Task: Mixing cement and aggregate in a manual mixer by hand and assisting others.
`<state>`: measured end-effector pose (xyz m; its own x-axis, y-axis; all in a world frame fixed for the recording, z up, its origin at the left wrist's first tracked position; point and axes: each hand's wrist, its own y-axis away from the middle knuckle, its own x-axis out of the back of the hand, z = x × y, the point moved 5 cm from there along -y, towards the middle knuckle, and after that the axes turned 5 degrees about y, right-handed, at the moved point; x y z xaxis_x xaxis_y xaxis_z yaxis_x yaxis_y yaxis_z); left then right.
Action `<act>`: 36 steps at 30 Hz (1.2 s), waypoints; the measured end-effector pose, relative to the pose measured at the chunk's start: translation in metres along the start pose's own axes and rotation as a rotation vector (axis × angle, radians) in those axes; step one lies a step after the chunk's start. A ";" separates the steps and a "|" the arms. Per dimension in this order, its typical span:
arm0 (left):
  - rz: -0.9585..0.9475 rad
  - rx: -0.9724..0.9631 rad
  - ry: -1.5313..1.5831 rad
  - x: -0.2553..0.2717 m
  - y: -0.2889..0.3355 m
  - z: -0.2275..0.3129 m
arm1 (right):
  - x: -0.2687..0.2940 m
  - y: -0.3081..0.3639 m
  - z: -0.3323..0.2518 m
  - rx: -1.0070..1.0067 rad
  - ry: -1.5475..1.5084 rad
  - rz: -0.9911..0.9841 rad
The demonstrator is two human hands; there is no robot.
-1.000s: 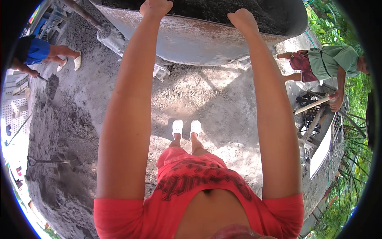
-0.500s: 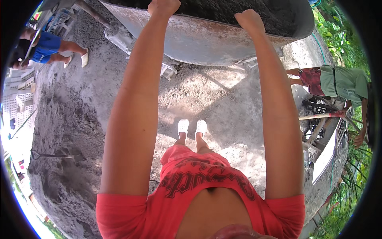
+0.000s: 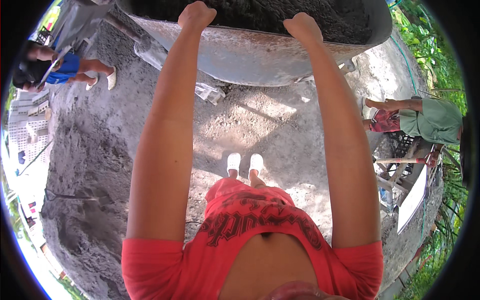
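A large, worn metal trough (image 3: 245,62) with grey and rusty sides stands in front of me at the top of the view. Inside lies a dark grey, wet-looking mix (image 3: 345,22). Both my arms stretch out straight to its near rim. My left hand (image 3: 196,15) is curled over that rim left of the middle, and my right hand (image 3: 304,27) is closed on the same rim farther right. The fingertips of both hands are hidden behind my knuckles.
At the far left, a person in blue shorts (image 3: 65,70) stands near a shovel blade (image 3: 82,22). On the right is another person in a green shirt (image 3: 437,120), by a red-and-wood handled tool (image 3: 400,160). A shovel (image 3: 75,196) lies on a grey heap (image 3: 85,165) at left.
My hands stay on the trough rim, sitting slightly farther left in view. The person on the right has brought an arm down beside a leg. The person on the left has shifted a little.
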<state>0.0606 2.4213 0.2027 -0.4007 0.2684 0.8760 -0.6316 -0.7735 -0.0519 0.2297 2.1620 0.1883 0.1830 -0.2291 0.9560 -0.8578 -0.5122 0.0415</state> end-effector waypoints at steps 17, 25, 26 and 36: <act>0.046 -0.013 -0.027 0.012 0.009 -0.007 | 0.024 0.028 -0.030 0.032 -0.154 0.063; 0.624 -0.276 0.377 0.025 0.027 -0.009 | 0.033 0.047 -0.032 0.086 -0.252 0.253; 0.654 -0.295 0.372 0.024 0.033 -0.006 | 0.031 0.050 -0.032 0.071 -0.246 0.283; 0.670 -0.328 0.436 0.038 0.050 -0.002 | 0.032 0.061 -0.044 0.010 -0.163 0.150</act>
<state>0.0122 2.3937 0.2329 -0.9336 0.0637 0.3525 -0.3042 -0.6607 -0.6863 0.1627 2.1596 0.2345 0.1296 -0.4341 0.8915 -0.8765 -0.4705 -0.1017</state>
